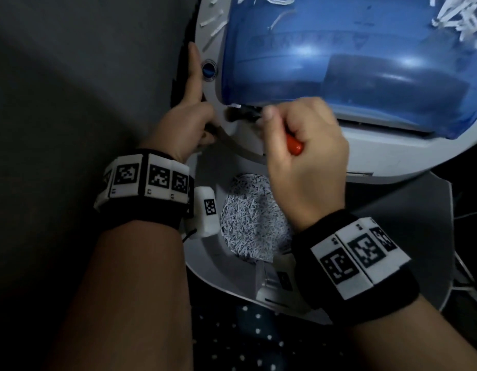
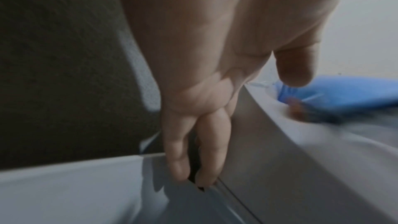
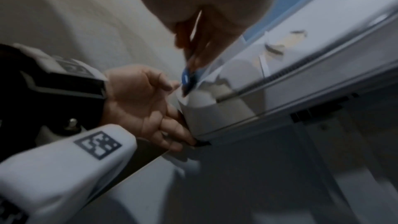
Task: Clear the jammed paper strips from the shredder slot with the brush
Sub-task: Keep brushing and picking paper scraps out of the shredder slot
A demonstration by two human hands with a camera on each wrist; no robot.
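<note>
Sweeping the slot's left end: the right hand (image 1: 301,153) grips the orange-handled brush (image 1: 248,116), bristles apparently against a paper strip (image 1: 235,106). The left hand (image 1: 190,113) braces the shredder (image 1: 392,145), fingers straight. Next, drag the strip outward.

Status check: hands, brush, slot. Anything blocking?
Right hand grips brush, bristle end at the slot's left corner. Left hand braces shredder edge, fingers straight. White strip pokes from slot. No blockage visible.
</note>
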